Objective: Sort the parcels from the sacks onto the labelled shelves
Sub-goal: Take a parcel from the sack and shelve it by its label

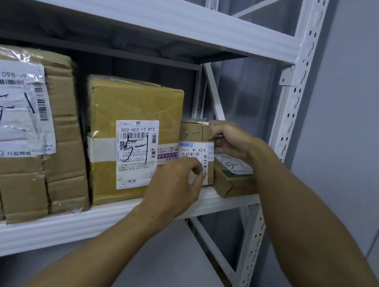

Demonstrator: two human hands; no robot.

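Observation:
A small brown parcel (195, 135) with a white label reading 501E stands upright on the white middle shelf (99, 216), squeezed between a large taped box (136, 108) and a low carton (232, 178) marked 5-1. My left hand (176, 184) pinches the small parcel's lower front corner. My right hand (232, 140) grips its upper right edge. The parcel's base is hidden behind my left hand.
Further left on the same shelf lean more cardboard parcels (32, 136) with hand-marked labels. The rack's white perforated upright (288, 125) stands just right of my hands. A lower shelf (172, 279) and an upper shelf (131, 6) frame the bay.

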